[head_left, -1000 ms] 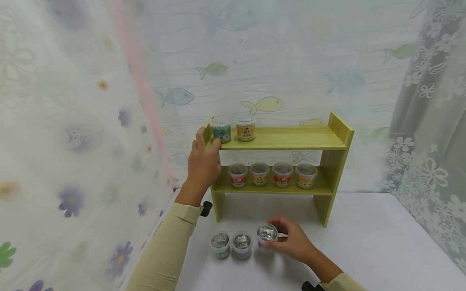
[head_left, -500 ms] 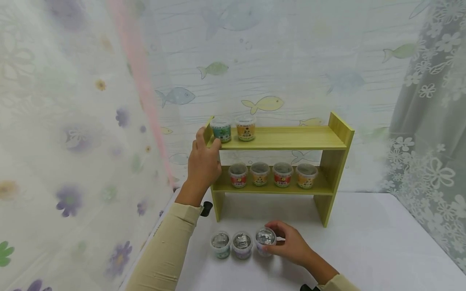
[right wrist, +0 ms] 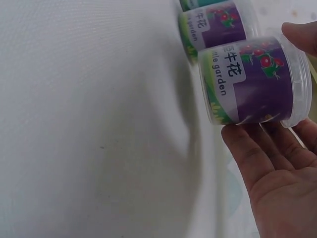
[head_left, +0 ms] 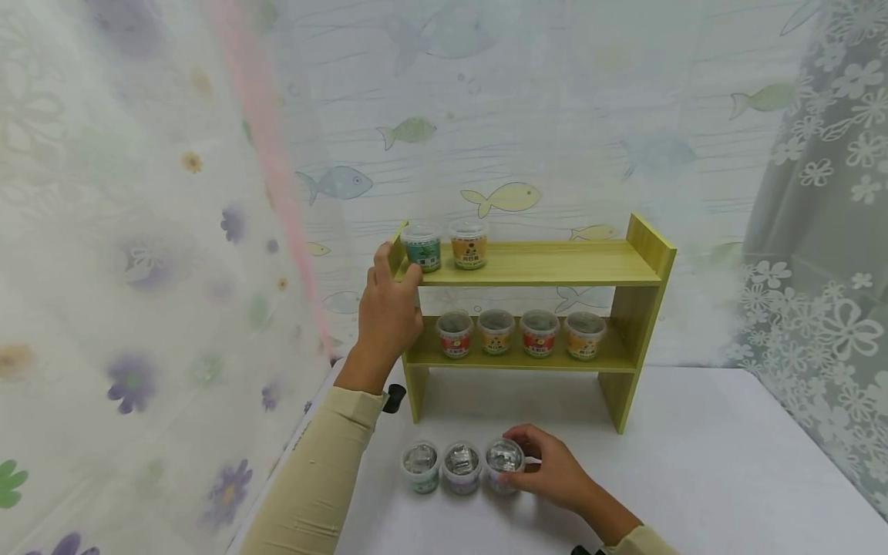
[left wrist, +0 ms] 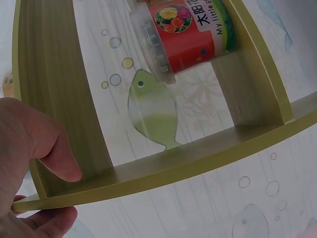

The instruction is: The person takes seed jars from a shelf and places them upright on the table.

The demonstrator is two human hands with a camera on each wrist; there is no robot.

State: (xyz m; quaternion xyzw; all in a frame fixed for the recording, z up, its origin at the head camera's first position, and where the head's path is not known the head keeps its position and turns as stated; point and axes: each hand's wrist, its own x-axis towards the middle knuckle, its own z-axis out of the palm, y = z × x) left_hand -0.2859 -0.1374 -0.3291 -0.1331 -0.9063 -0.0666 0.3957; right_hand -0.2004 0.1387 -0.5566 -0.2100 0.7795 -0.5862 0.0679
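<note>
The right hand (head_left: 551,474) grips the upright purple-labelled clear plastic cup (head_left: 504,465), now lower, beside 2 others; the left hand (head_left: 387,312) clasps the green wooden shelf (head_left: 548,266).

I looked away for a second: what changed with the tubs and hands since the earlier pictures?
The right hand lowered the purple-labelled clear plastic tub beside the two tubs on the white table, keeping its grip. The left hand stayed on the green wooden shelf.

Bright, even light; soft shadows; blurred wrist views; bowed edges.
</note>
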